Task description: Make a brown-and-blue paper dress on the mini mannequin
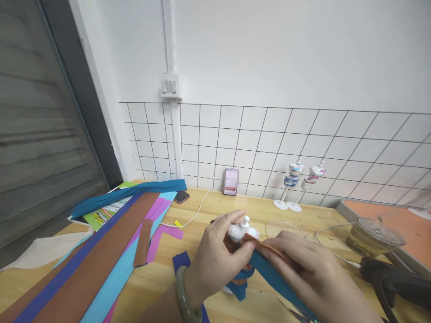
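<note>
My left hand (218,251), a bracelet on its wrist, is closed around a small white dress-form mannequin (237,232) with a round knob on top. Its thumb presses a brown strip (261,243) against the figure's chest. The fingers of my right hand (303,260) pinch the other end of this strip, together with a teal strip (274,271) that runs down beneath the palm. Teal and brown pieces wrap the mannequin's lower part, mostly hidden by my hands. Scissors (296,312) lie partly covered below my right hand.
Long brown, blue, cyan and purple strips (101,251) spread across the left. Two decorated mannequins (292,179) on stands are at the back, near a propped phone (230,181). A clear tape roll (373,237) and a black corded tool (393,282) lie right.
</note>
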The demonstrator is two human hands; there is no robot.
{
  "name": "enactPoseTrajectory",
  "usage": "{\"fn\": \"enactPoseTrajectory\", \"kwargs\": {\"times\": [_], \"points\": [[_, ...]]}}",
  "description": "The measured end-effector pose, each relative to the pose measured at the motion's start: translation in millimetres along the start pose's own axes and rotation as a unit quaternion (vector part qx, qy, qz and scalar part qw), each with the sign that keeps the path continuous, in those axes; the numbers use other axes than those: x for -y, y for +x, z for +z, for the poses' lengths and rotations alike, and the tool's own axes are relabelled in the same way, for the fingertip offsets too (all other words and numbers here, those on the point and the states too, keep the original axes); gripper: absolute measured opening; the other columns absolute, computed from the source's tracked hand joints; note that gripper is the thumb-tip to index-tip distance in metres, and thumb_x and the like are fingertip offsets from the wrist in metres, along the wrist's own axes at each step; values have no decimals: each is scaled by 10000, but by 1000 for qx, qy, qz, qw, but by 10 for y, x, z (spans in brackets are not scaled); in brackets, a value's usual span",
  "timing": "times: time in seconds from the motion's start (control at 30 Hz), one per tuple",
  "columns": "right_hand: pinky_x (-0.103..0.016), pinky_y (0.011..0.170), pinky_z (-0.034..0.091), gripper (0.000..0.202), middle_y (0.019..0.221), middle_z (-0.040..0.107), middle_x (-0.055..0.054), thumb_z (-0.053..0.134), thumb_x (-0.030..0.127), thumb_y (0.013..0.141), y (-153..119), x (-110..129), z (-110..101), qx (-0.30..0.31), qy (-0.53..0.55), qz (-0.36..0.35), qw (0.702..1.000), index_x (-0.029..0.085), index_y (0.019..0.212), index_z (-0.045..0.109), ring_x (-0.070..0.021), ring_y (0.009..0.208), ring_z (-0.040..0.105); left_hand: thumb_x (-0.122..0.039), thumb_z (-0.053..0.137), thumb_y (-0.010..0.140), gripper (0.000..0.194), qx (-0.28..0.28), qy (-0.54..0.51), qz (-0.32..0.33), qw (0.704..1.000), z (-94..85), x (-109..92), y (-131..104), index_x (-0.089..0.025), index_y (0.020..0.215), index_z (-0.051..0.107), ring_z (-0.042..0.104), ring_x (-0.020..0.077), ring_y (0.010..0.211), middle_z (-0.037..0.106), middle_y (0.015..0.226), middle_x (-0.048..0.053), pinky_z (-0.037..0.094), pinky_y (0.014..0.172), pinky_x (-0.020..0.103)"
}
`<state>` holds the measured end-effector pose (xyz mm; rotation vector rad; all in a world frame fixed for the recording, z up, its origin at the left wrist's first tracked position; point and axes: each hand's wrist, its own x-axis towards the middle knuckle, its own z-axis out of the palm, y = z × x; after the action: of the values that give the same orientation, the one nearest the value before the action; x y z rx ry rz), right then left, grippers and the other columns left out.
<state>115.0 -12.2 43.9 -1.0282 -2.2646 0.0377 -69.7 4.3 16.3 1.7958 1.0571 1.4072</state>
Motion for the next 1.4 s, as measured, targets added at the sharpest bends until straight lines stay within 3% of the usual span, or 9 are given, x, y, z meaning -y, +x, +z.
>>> {"fn": "enactPoseTrajectory", "kwargs": {"times": [0.4,0.7,0.97,1.4], "points": [[-225,579,473,250,781,626,0,466,175,911,54,56,-54,27,36,-41,998,263,1118,575,-122,673,607,-150,591,760,453,7,24,17,1000,-9,-14,5,-262,1194,531,625,216,986,648,1064,39,505,910,370],[-211,543,442,118,701,608,29,491,235,913,7,37,-12,21,35,9,999,254,929,606,-102,610,579,-138,596,753,435,-2,22,12,1000,13,7,5,-265,1166,548,627,210,979,648,1059,32,498,912,374],[-221,626,454,181,834,610,21,460,167,926,29,32,-31,29,62,-34,997,293,1037,525,-102,717,599,-133,595,749,426,-1,32,26,999,7,6,-1,-275,1149,556,624,211,985,652,1049,24,498,907,377],[-216,600,444,98,786,621,38,484,210,923,18,15,27,-3,79,6,997,285,945,543,-98,676,586,-125,608,738,435,-5,18,23,1000,28,48,-9,-284,1141,566,619,213,992,647,1059,20,491,909,380]]}}
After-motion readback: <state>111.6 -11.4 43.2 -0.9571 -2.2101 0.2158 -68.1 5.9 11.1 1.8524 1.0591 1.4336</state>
